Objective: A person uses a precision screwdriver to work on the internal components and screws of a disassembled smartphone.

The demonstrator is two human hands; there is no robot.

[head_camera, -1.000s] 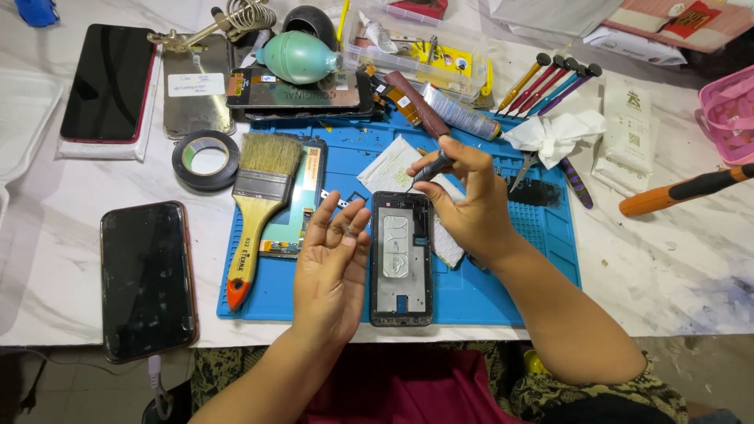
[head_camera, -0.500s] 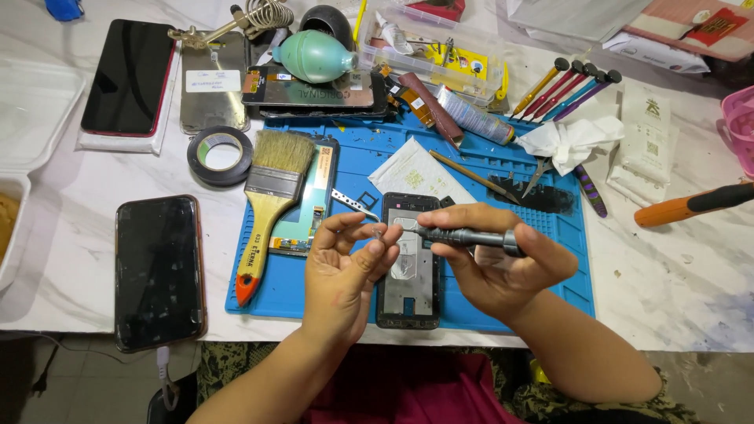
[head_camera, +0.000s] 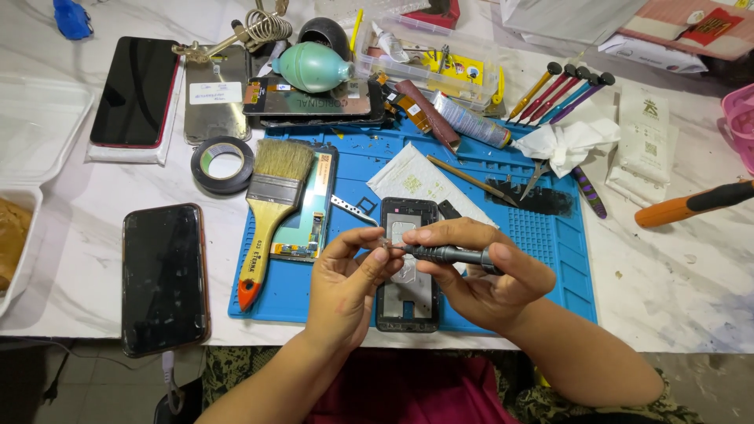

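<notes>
- A slim dark precision screwdriver (head_camera: 448,254) is held level in the right hand (head_camera: 487,275), fingers closed around the shaft, above the opened phone frame (head_camera: 407,267) on the blue mat (head_camera: 550,251).
- The left hand (head_camera: 345,286) is pinched, thumb and fingertips shut at the driver tip; whether a bit or screw is held cannot be told.
- Driver judged light, stiff, smooth metal; best gripped on the mid-shaft.
- Phone frame judged thin and fragile; to be held by its edges.
- A paintbrush (head_camera: 271,204) lies just left of the frame.
</notes>
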